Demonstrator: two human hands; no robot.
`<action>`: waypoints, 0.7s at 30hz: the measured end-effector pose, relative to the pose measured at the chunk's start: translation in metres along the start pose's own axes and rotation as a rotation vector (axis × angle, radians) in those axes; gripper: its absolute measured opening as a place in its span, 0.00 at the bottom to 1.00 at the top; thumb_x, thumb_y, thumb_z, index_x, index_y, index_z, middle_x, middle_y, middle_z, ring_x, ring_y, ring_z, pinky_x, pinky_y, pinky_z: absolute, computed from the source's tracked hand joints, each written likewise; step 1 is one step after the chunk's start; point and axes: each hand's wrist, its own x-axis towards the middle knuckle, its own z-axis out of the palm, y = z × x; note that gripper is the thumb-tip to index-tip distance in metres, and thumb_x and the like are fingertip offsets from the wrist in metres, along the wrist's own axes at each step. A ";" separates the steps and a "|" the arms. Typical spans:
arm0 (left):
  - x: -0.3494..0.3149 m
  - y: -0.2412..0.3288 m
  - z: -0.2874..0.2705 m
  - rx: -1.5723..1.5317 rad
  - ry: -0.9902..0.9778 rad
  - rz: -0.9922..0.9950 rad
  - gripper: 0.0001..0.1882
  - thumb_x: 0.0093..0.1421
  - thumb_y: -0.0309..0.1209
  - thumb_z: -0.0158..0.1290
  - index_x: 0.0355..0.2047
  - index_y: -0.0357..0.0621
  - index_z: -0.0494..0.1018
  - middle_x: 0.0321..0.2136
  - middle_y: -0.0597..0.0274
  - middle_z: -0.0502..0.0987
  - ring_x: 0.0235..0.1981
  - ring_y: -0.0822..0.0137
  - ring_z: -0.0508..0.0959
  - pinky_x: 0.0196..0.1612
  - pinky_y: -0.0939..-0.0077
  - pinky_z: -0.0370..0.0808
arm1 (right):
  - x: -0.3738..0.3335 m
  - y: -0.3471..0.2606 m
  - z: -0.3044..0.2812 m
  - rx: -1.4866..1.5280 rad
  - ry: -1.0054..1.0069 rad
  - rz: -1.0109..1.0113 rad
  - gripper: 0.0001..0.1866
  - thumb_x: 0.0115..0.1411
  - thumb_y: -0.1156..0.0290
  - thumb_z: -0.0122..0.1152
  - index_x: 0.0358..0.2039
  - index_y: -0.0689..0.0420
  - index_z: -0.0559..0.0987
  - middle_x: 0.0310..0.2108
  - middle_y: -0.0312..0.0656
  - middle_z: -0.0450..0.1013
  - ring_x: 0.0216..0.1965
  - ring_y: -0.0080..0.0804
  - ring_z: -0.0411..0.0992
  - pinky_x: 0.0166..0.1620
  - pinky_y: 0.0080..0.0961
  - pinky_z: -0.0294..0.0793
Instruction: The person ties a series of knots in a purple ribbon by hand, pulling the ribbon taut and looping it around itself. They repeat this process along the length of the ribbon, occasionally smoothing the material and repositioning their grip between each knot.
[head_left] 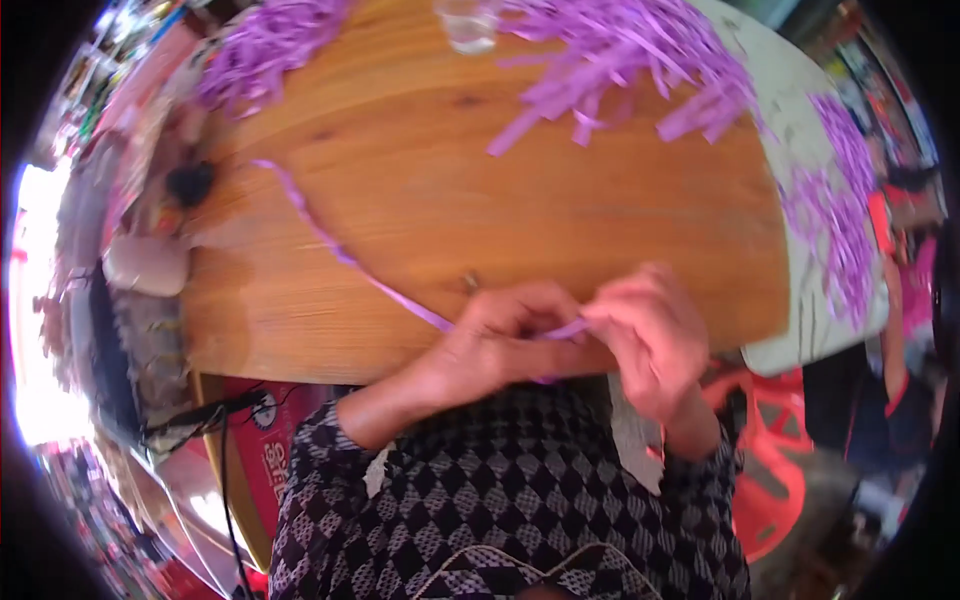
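Observation:
A long, thin purple ribbon strip [385,287] runs from the left part of the wooden table [560,200] down to my hands at its near edge. My left hand [505,335] is curled round the strip, which comes out between its thumb and fingers. Close on its right, my right hand [648,340] pinches the same strip between thumb and fingertips. A short length stretches between both hands, and a bit of purple shows below the left one. Slight blur hides the fine detail at the fingertips.
Purple strips [640,60] lie heaped at the far right, with another heap [270,50] at the far left. Between them stands a clear cup [468,25]. A pale side table [820,330] bears more strips. A red chair [770,470] is at the right; another person's arm [893,330] shows beyond.

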 end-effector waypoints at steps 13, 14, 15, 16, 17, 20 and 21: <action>0.001 0.009 0.018 -0.218 0.193 0.102 0.28 0.49 0.16 0.55 0.50 0.36 0.58 0.25 0.62 0.73 0.26 0.74 0.73 0.33 0.84 0.71 | -0.022 -0.020 0.032 0.934 0.302 0.679 0.04 0.57 0.80 0.54 0.33 0.66 0.72 0.29 0.39 0.72 0.31 0.19 0.71 0.35 0.14 0.71; 0.000 0.006 0.016 -0.174 0.165 0.141 0.30 0.47 0.16 0.56 0.50 0.37 0.58 0.25 0.62 0.73 0.27 0.75 0.73 0.33 0.84 0.71 | -0.024 -0.020 0.033 0.881 0.315 0.660 0.04 0.57 0.79 0.54 0.33 0.66 0.72 0.29 0.39 0.72 0.31 0.19 0.71 0.35 0.14 0.71; -0.001 0.005 0.015 -0.130 0.140 0.180 0.32 0.46 0.16 0.58 0.51 0.38 0.59 0.26 0.63 0.73 0.27 0.75 0.73 0.33 0.84 0.71 | -0.025 -0.020 0.033 0.882 0.317 0.662 0.04 0.57 0.79 0.54 0.33 0.66 0.72 0.29 0.39 0.72 0.31 0.19 0.71 0.35 0.14 0.71; -0.003 0.005 0.014 -0.129 0.140 0.177 0.32 0.46 0.16 0.58 0.51 0.38 0.59 0.26 0.63 0.73 0.27 0.75 0.73 0.33 0.84 0.71 | -0.025 -0.019 0.033 0.911 0.304 0.703 0.05 0.57 0.79 0.54 0.33 0.66 0.72 0.29 0.39 0.72 0.31 0.19 0.71 0.36 0.14 0.71; -0.005 0.005 0.015 0.019 0.198 0.172 0.30 0.45 0.16 0.58 0.50 0.38 0.61 0.26 0.64 0.73 0.27 0.76 0.73 0.33 0.85 0.71 | -0.025 -0.019 0.034 0.939 0.291 0.743 0.05 0.57 0.78 0.55 0.33 0.66 0.72 0.29 0.39 0.73 0.31 0.19 0.70 0.36 0.13 0.71; -0.005 0.001 0.017 0.304 0.301 0.227 0.26 0.44 0.16 0.58 0.46 0.38 0.66 0.26 0.65 0.74 0.27 0.76 0.73 0.32 0.85 0.70 | -0.026 -0.019 0.034 0.998 0.239 0.742 0.06 0.56 0.78 0.56 0.34 0.65 0.72 0.29 0.39 0.73 0.30 0.19 0.70 0.35 0.13 0.71; -0.005 0.000 0.017 0.446 0.358 0.292 0.23 0.44 0.16 0.57 0.44 0.37 0.69 0.26 0.66 0.74 0.27 0.76 0.73 0.31 0.85 0.70 | -0.025 -0.019 0.034 1.000 0.240 0.742 0.06 0.56 0.78 0.56 0.34 0.65 0.72 0.29 0.39 0.73 0.30 0.19 0.70 0.35 0.13 0.71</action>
